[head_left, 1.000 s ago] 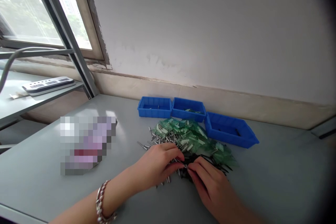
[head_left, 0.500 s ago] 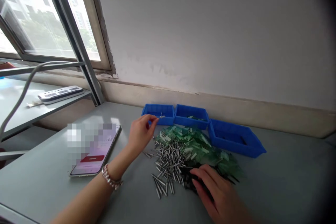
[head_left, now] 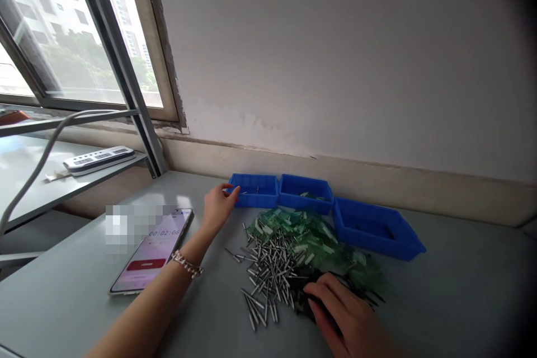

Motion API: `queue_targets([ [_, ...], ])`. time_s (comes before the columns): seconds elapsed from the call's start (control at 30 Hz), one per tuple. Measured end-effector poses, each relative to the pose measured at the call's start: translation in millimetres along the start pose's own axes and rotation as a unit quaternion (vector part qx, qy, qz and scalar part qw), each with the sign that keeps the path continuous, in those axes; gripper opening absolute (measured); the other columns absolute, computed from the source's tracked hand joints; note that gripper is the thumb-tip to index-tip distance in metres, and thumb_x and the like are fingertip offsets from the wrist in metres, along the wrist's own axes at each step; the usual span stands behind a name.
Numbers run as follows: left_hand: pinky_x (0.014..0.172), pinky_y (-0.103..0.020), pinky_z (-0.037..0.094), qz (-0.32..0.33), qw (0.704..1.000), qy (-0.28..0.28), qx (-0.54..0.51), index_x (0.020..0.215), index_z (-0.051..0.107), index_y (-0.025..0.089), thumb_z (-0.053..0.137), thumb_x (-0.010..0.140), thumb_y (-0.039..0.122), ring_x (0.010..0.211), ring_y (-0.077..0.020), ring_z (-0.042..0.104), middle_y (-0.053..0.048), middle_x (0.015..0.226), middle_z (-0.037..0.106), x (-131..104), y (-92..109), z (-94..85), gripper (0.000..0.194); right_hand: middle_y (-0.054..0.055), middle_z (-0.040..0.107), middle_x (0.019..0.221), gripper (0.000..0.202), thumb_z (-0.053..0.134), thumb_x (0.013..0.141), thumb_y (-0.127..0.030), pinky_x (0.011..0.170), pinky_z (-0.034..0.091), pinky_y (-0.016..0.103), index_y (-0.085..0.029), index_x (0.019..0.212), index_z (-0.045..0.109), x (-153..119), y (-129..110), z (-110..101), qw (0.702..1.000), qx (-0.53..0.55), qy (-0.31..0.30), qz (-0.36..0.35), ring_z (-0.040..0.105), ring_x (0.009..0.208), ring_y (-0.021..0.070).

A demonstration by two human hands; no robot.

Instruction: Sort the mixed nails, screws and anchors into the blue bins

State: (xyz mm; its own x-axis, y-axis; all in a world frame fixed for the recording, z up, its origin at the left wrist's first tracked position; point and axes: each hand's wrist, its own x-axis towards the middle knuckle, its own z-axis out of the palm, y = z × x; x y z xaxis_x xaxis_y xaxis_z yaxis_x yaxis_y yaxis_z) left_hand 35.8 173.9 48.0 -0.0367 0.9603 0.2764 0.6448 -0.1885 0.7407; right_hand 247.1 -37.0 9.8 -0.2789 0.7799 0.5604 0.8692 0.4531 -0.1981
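Observation:
My left hand (head_left: pixel 218 207) is at the left blue bin (head_left: pixel 254 200), its thumb and fingers slightly apart over the near left corner. A couple of small thin metal pins (head_left: pixel 245 193) lie inside that bin. My right hand (head_left: pixel 342 307) rests low on the right over a heap of black pieces (head_left: pixel 301 291). Its fingers curl round toward the thumb with something dark between them, too hidden to name. Left of it spreads a pile of slim silver metal pins (head_left: pixel 272 265). Behind lie green translucent packets (head_left: pixel 312 229) with pale strips.
The middle blue bin (head_left: pixel 306 201) holds a few green packets, and the right blue bin (head_left: pixel 377 243) some dark pieces. A phone (head_left: pixel 155 254) showing a timer lies on the grey table (head_left: pixel 75 302). A power strip (head_left: pixel 100 159) sits on the shelf at left, near a cable.
My left hand has moved slightly left at the left bin, and its fingers have let go of a small metal pin, which is in the bin. My right hand has hardly moved.

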Motion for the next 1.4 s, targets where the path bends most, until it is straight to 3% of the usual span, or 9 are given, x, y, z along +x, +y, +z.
queue_targets([
  [0.1, 0.056, -0.027, 0.042, 0.037, 0.999, -0.008, -0.007, 0.097, 0.058, 0.015, 0.048, 0.076, 0.042, 0.051, -0.0141, 0.057, -0.004, 0.067, 0.067, -8, 17, -6.6, 0.035, 0.007, 0.060, 0.081, 0.028, 0.031, 0.087, -0.015, 0.052, 0.048, 0.021, -0.020, 0.093, 0.058, 0, 0, 0, 1.000, 0.001, -0.014, 0.006, 0.061, 0.066, 0.0142],
  [0.17, 0.056, -0.025, 0.042, 0.075, 0.997, -0.026, -0.010, 0.092, 0.058, 0.017, 0.048, 0.078, 0.037, 0.051, -0.0118, 0.055, -0.001, 0.066, 0.066, -20, 30, -11.8, 0.026, 0.006, 0.059, 0.080, 0.026, 0.034, 0.085, -0.016, 0.054, 0.049, 0.023, -0.020, 0.090, 0.059, 0, 0, 1, 1.000, -0.006, -0.022, 0.005, 0.060, 0.067, 0.0154],
  [0.27, 0.053, -0.023, 0.039, 0.195, 0.977, -0.086, 0.018, 0.088, 0.056, 0.017, 0.046, 0.081, 0.030, 0.048, -0.0099, 0.052, 0.001, 0.062, 0.063, -44, 43, -16.0, 0.018, 0.007, 0.059, 0.080, 0.020, 0.043, 0.080, -0.019, 0.059, 0.050, 0.027, -0.020, 0.090, 0.060, -2, 1, 2, 0.999, -0.025, -0.037, 0.004, 0.059, 0.072, 0.0181],
  [0.37, 0.051, -0.023, 0.037, 0.284, 0.946, -0.147, 0.046, 0.095, 0.053, 0.017, 0.040, 0.085, 0.025, 0.047, -0.0094, 0.049, 0.002, 0.062, 0.060, -70, 44, -14.9, 0.019, 0.006, 0.058, 0.081, 0.019, 0.051, 0.075, -0.017, 0.063, 0.050, 0.030, -0.020, 0.091, 0.060, -3, 1, 2, 0.998, -0.029, -0.059, 0.009, 0.058, 0.074, 0.0193],
  [0.47, 0.051, -0.022, 0.037, 0.330, 0.922, -0.194, 0.057, 0.101, 0.050, 0.018, 0.036, 0.087, 0.024, 0.047, -0.0096, 0.047, 0.001, 0.063, 0.058, -88, 33, -8.9, 0.020, 0.004, 0.058, 0.081, 0.022, 0.054, 0.072, -0.013, 0.066, 0.049, 0.030, -0.020, 0.091, 0.060, -2, -1, 0, 0.996, -0.014, -0.085, 0.025, 0.057, 0.075, 0.0190],
  [0.67, 0.048, -0.021, 0.035, 0.355, 0.893, -0.266, 0.077, 0.100, 0.049, 0.018, 0.031, 0.089, 0.021, 0.048, -0.0103, 0.045, 0.002, 0.060, 0.053, -99, 20, 6.2, 0.021, 0.004, 0.058, 0.077, 0.022, 0.052, 0.070, -0.007, 0.069, 0.048, 0.032, -0.019, 0.086, 0.060, 0, -1, -1, 0.995, -0.008, -0.097, 0.018, 0.055, 0.077, 0.0191],
  [0.87, 0.046, -0.021, 0.034, 0.376, 0.883, -0.267, 0.086, 0.100, 0.048, 0.017, 0.031, 0.089, 0.019, 0.047, -0.0104, 0.043, 0.001, 0.060, 0.052, -105, 27, 3.3, 0.021, 0.004, 0.057, 0.072, 0.021, 0.045, 0.073, -0.004, 0.069, 0.047, 0.034, -0.017, 0.079, 0.060, -1, 1, 2, 0.997, -0.024, -0.068, -0.023, 0.054, 0.072, 0.0189],
  [1.23, 0.049, -0.022, 0.036, 0.384, 0.879, -0.267, 0.098, 0.098, 0.049, 0.017, 0.031, 0.088, 0.018, 0.050, -0.0112, 0.046, 0.001, 0.062, 0.053, -104, 26, 3.0, 0.020, 0.004, 0.053, 0.077, 0.020, 0.046, 0.075, -0.004, 0.065, 0.045, 0.027, -0.018, 0.078, 0.061, 5, -2, -5, 0.991, 0.101, -0.058, 0.058, 0.052, 0.075, 0.0158],
  [1.4, 0.048, -0.022, 0.036, 0.394, 0.876, -0.263, 0.094, 0.097, 0.049, 0.017, 0.032, 0.088, 0.017, 0.049, -0.0112, 0.045, 0.001, 0.061, 0.053, -104, 25, 3.6, 0.019, 0.002, 0.051, 0.073, 0.012, 0.050, 0.074, -0.010, 0.056, 0.041, 0.021, -0.017, 0.075, 0.059, 9, -1, -11, 0.962, 0.214, -0.051, 0.160, 0.051, 0.065, 0.0121],
])
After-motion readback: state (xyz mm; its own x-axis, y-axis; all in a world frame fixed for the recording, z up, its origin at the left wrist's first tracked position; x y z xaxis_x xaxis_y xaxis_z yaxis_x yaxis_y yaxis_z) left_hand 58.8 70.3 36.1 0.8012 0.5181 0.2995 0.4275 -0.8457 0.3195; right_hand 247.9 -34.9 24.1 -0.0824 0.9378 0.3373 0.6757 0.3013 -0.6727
